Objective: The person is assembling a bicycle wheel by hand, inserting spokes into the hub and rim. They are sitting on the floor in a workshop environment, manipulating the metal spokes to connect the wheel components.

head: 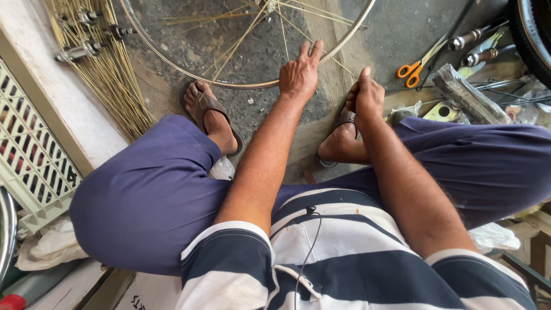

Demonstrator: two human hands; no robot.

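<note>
We're sitting low over a bike rim (189, 72) lying flat on the concrete floor (402, 34), and it's our landmark for everything else. Our left hand (299, 73) rests at the rim's near edge, fingers spread and pointing in toward the spokes (241, 37), touching or just above the metal; hard to say which, but it isn't clamped on anything. Our right hand (365, 95) is just right of the rim, curled into a loose fist with the thumb up. It may be pinching a spoke or some small part, but we can't tell from here.

Handling-wise, the rim looks light and stiff as a hoop, while the thin brass-coloured spokes look springy and easy to bend or kink. We'd guess they're loose, so they'll flop around if the rim gets lifted. Best place to grab is the rim itself, not the spokes.

Left of the rim there's a big bundle of spare spokes (109, 74) with a few hubs (77, 51) on top. Well off to the right are orange scissors (414, 68). Our sandalled feet (211, 115) sit just below the rim.
</note>
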